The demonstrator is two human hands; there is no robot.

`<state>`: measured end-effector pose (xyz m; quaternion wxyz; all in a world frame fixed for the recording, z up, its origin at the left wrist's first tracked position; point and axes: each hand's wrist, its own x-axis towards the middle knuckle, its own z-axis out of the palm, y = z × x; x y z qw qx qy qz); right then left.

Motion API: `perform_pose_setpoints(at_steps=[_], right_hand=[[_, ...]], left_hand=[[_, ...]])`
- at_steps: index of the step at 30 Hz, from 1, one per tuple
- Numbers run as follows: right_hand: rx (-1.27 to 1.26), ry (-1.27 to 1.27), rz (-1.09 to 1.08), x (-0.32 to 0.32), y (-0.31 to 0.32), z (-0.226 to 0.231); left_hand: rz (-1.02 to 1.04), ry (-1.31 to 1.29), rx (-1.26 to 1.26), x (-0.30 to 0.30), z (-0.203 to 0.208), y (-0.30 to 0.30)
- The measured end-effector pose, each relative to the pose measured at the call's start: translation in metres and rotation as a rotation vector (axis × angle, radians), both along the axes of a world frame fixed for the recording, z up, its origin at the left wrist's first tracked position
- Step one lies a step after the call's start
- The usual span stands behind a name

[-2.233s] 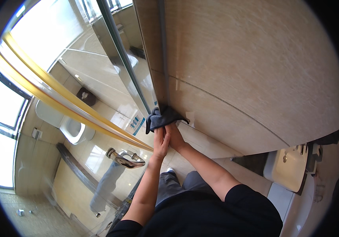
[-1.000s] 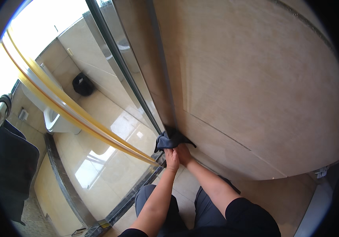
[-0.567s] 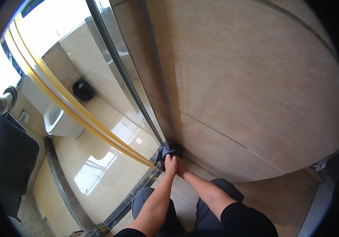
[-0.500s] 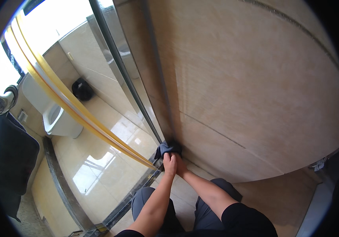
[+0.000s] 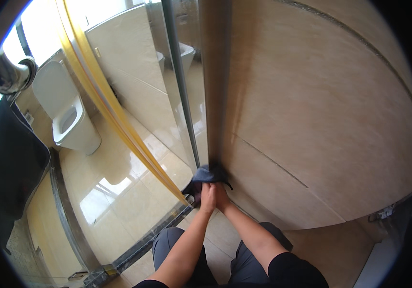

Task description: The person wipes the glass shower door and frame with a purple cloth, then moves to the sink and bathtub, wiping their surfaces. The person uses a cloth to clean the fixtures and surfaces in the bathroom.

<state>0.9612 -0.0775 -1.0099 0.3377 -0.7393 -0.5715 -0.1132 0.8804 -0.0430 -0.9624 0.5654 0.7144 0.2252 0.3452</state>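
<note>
A dark blue-grey cloth [image 5: 209,174] is bunched at the bottom corner where the upright metal frame [image 5: 217,96] meets the tiled wall. My left hand [image 5: 208,198] is closed on its near side. Pressed close beside it, my right hand [image 5: 222,197] also grips the cloth, and most of its fingers are hidden behind the left hand and the folds. One dark flap of the cloth hangs to the left, near the foot of the yellow-edged glass door [image 5: 141,151].
Large beige tiles cover the wall [image 5: 311,110] on the right. A dark stone sill [image 5: 143,245] runs along the floor at the left. Beyond the glass stands a white toilet [image 5: 88,137]. A metal handle [image 5: 11,74] with a dark towel [image 5: 11,168] is at the far left.
The view has turned, so the frame stands more upright and the wall sits further right. Both hands still hold the cloth at the corner, and it looks more spread out.
</note>
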Motion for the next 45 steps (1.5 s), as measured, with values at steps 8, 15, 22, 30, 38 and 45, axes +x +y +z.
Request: perform_pose_setpoints(at_steps=[8,15,22,30,38,45], right_hand=[[-0.346,0.062,0.057,-0.013,-0.03,-0.115],[0.056,0.228,0.18,-0.013,-0.005,0.03],[0.294,0.213,0.367,-0.009,0.062,0.188],[0.292,0.159,0.434,-0.032,0.096,0.169],[0.086,0.193,0.379,-0.038,0.043,0.021],[0.195,0.025,0.411,-0.038,0.048,0.037]], left_hand=[[-0.021,0.374,-0.186,0.003,-0.089,-0.007],[0.162,-0.07,0.415,-0.009,0.053,-0.001],[0.392,-0.099,0.926,-0.052,0.217,0.027],[0.551,0.2,0.975,-0.048,0.231,0.043],[0.53,0.558,0.8,-0.055,0.065,0.008],[0.519,0.587,0.665,-0.053,0.058,-0.002]])
